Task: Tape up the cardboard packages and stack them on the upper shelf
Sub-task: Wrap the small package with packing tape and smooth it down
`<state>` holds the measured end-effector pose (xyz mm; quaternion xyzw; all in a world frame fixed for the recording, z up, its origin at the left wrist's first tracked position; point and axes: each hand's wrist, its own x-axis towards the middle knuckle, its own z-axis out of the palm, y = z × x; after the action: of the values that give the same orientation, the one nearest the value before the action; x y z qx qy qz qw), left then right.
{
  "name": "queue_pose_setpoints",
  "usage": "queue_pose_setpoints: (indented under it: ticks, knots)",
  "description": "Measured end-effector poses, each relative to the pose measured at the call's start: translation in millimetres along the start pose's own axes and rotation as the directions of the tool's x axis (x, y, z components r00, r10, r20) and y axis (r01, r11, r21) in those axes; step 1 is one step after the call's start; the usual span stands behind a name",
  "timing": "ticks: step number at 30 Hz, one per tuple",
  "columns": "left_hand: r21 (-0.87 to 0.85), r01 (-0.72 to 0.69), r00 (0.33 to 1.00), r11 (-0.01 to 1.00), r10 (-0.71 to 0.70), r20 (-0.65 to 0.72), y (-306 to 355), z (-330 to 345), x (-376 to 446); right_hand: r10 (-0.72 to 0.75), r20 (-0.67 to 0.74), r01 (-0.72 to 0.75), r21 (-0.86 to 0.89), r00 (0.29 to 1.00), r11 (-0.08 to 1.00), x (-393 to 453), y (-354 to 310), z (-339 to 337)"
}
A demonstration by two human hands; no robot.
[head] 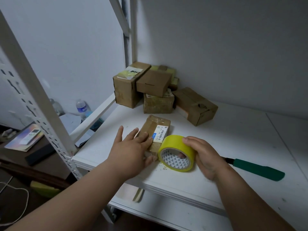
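A small flat cardboard package (155, 126) with a white label lies on the white shelf (233, 147) near its front edge. My left hand (133, 147) lies on the package's near end with its fingers straight and spread. Right beside the package stands a roll of yellow tape (175, 153) on its edge. My right hand (203, 155) grips the roll from the right, fingers curled over its top. Several more cardboard packages (156, 87) are piled in the shelf's back corner against the wall.
A knife with a green handle (256, 168) lies on the shelf to the right of my right hand. White slotted uprights (33, 90) frame the shelf at left. A lower shelf (150, 212) shows below. Left of the rack are a water bottle (81, 106) and a remote (30, 134).
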<state>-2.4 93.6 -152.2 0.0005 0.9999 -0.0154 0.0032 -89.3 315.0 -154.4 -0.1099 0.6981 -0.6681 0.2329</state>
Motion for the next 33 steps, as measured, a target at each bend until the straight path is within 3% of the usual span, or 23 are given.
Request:
queue_pose_setpoints:
  ticks: [4, 8, 12, 16, 17, 18, 20, 21, 22, 27, 33]
  knots:
    - [-0.006, -0.025, 0.998, 1.0, 0.024, -0.052, 18.6, -5.4, 4.9, -0.011, -0.013, 0.01, -0.009, 1.0, 1.0, -2.2, -1.2, 1.7]
    - [-0.278, 0.032, 0.99, 0.96, -0.069, -0.124, 26.1, 21.4, 5.1, -0.011, 0.004, 0.011, -0.045, 1.0, 0.999, -7.2, -3.2, -1.9]
    - [-0.292, -0.021, 0.982, 0.956, -0.035, -0.186, 20.5, 31.4, 7.4, 0.121, 0.056, -0.132, 0.264, 0.991, 0.955, -14.2, 7.5, -8.2]
    - [-0.433, -0.088, 0.977, 0.897, -0.007, -0.214, 4.9, 36.1, 15.0, 0.065, 0.123, -0.099, 0.294, 0.99, 0.951, -17.8, 6.8, -8.1]
    - [-0.572, -0.089, 0.977, 0.815, -0.042, -0.211, 2.2, 31.1, 14.0, 0.022, 0.112, -0.053, 0.286, 0.993, 0.957, -17.9, -1.2, -5.6]
    - [-0.745, -0.064, 0.985, 0.664, -0.078, -0.153, 2.5, 21.2, 9.6, -0.026, 0.099, -0.003, 0.283, 0.995, 0.959, -17.1, -12.7, -2.3]
    - [-0.977, 0.011, 0.999, 0.213, -0.032, 0.004, 7.3, 4.4, 3.9, -0.131, 0.072, 0.109, 0.249, 0.989, 0.962, -12.4, -40.3, 6.5]
    - [-0.996, 0.053, 0.999, 0.066, 0.005, 0.053, 9.0, 0.5, 2.8, -0.174, 0.054, 0.159, 0.217, 0.983, 0.963, -8.9, -53.6, 11.9]
    - [-0.997, 0.066, 0.996, 0.037, 0.053, 0.068, 10.1, -0.9, 2.0, -0.209, 0.034, 0.2, 0.184, 0.977, 0.962, -5.1, -63.5, 16.7]
    - [-0.936, 0.098, 0.995, 0.337, -0.008, 0.102, 3.2, 4.9, 11.5, -0.155, 0.036, 0.145, 0.194, 0.987, 0.97, 10.3, -67.4, 37.2]
    - [-0.95, 0.04, 0.997, 0.311, 0.044, 0.056, -1.8, 5.5, 21.4, -0.147, 0.089, 0.134, 0.137, 0.985, 0.981, 7.9, -49.5, 44.9]
